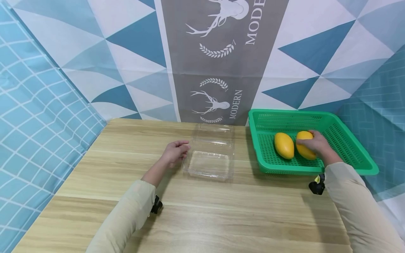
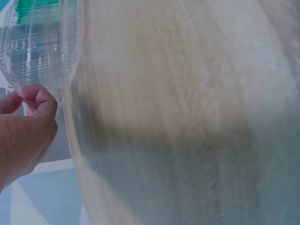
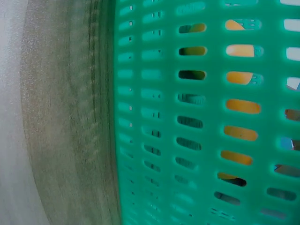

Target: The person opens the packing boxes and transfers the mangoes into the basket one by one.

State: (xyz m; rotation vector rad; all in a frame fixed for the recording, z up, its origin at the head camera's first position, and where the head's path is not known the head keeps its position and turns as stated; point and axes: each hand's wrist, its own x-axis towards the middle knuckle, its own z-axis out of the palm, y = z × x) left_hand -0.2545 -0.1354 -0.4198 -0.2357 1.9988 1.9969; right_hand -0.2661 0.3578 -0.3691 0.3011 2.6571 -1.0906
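Observation:
A clear plastic clamshell container (image 1: 209, 164) lies opened out on the wooden table, its lid half toward the wall. At its left edge is my left hand (image 1: 174, 153); in the left wrist view the thumb and curled index finger pinch the rim of the container (image 2: 44, 56). Inside a green basket (image 1: 286, 171), my right hand (image 1: 319, 144) grips a yellow mango (image 1: 305, 154) from its right side. Another yellow mango (image 1: 284, 146) lies just to the left of it. The right wrist view shows yellow fruit only through the slots of the basket wall (image 3: 213, 112); the right hand is hidden there.
The wooden table (image 1: 202, 218) reaches back to a patterned cloth wall (image 1: 209, 70). Blue tiled-pattern cloth (image 1: 34, 102) hangs along the left side. The basket stands at the back right, its right end extending past the table edge.

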